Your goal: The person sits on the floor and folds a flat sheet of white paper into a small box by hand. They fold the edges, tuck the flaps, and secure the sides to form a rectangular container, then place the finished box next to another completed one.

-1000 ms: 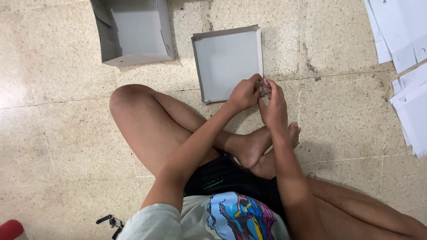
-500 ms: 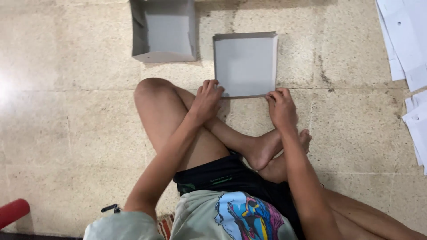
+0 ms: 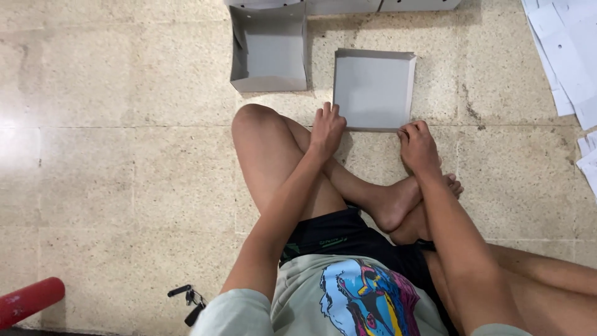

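**Both hands at the near edge of a flat grey lid**

A person sits cross-legged on the speckled floor (image 3: 124, 186), keys (image 3: 189, 298) and a red cylinder (image 3: 28, 302) beside them. The left hand (image 3: 326, 127) and right hand (image 3: 418, 144) rest apart, fingers spread, touching the near corners of a shallow grey cardboard lid (image 3: 373, 90) lying on the floor; neither is clamped on it. Just left stands an open grey box (image 3: 268, 53). White sheets (image 3: 569, 56) lie far right.
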